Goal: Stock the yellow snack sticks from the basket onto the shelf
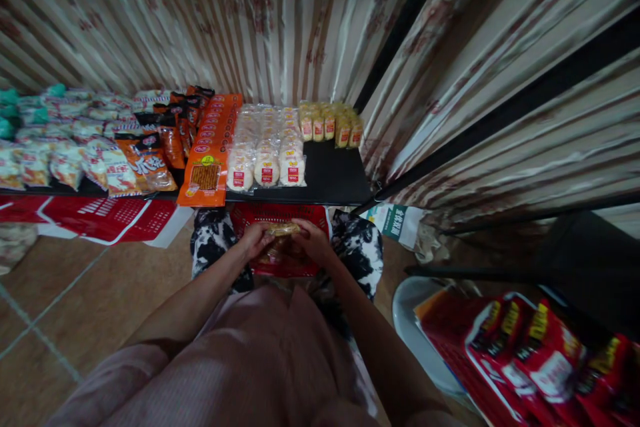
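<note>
In the head view, near the middle of the frame, the left hand (257,239) and the right hand (313,240) are both closed around a small clear packet of yellow-brown snacks (283,229). They hold it by its two ends, right above a red plastic basket (280,213) that sits between the person's knees in black-and-white trousers. To do this well, I think both hands should grip the packet softly so the snack inside does not break, and keep it flat and over the basket. Above the hands is a black shelf (335,177). On it lie rows of round white cakes in clear bags with red labels (265,147), a long orange box of crackers (210,147), small yellow packets (330,123) at the back, and orange and white snack bags (115,160) in the upper left of the frame. In the lower right of the frame are shiny red bags with yellow writing (540,353). The writing on all the labels is too small and blurry to read. A striped curtain hangs behind the shelf.
</note>
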{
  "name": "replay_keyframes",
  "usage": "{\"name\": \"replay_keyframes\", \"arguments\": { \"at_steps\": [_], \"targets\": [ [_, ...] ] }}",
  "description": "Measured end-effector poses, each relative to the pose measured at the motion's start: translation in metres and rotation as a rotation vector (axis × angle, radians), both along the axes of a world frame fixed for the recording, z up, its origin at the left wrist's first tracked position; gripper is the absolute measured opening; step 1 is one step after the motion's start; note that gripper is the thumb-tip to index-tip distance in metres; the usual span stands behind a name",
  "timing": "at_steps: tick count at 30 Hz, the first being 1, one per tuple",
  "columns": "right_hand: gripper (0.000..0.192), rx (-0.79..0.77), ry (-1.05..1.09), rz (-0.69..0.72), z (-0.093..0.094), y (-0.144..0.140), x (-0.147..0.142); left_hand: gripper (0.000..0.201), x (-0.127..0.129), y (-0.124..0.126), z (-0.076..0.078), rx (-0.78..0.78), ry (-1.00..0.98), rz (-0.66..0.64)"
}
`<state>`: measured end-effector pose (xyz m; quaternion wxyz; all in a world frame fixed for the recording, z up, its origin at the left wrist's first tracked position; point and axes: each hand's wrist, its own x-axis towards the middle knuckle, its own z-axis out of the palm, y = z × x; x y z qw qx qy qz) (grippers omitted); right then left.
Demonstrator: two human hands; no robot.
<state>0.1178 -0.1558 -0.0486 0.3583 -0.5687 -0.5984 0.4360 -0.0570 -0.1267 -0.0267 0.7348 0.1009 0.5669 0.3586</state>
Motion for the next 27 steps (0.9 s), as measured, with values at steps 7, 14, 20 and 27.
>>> {"name": "replay_keyframes", "arguments": {
  "at_steps": [7, 14, 20, 27],
  "targets": [
    [0.042, -0.127, 0.048, -0.060, 0.034, 0.007, 0.013, 0.019, 0.017, -0.004, 0.008, 0.071, 0.014, -0.087],
    [0.037, -0.072, 0.017, -0.159, 0.037, 0.019, 0.026, 0.015, 0.034, -0.004, 0.016, 0.169, 0.039, -0.153],
    [0.029, -0.002, -0.007, -0.170, 0.032, 0.032, 0.038, 0.012, 0.043, -0.007, 0.029, 0.135, -0.129, -0.128],
    [0.031, 0.025, -0.030, -0.223, 0.045, 0.046, 0.044, 0.015, 0.056, -0.013, 0.046, 0.297, -0.176, -0.224]
  ]
}}
